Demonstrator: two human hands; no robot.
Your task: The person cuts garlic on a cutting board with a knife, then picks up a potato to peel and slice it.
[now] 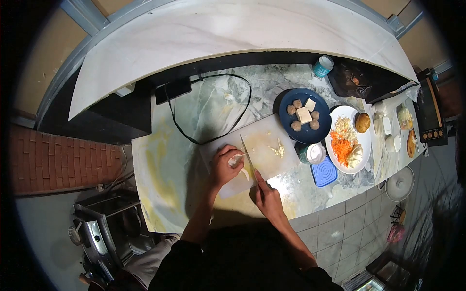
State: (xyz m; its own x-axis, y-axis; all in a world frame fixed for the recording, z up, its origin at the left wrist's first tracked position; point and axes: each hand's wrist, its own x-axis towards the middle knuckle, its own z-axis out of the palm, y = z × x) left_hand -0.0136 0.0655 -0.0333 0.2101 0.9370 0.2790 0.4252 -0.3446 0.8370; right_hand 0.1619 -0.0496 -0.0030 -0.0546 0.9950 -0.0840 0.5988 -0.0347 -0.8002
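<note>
My left hand (226,165) is closed around a pale white piece of food (236,160) over the left part of the white cutting board (223,186). Its exact kind is hard to make out. In my right hand (268,198) is a knife (248,154), its handle gripped near the board's front edge. The blade points away from me, just right of my left fingers. A curved pale slice (245,173) lies below those fingers. Small chopped pale bits (278,149) are scattered on the board's right half.
Right of the board stand a blue plate (318,136) of meatballs and tofu, a jar (315,153), a blue lid (324,173), and a white plate (361,157) with shredded carrot and a potato (362,122). Behind the board, a black cable (177,123) loops from a phone-like device (173,92).
</note>
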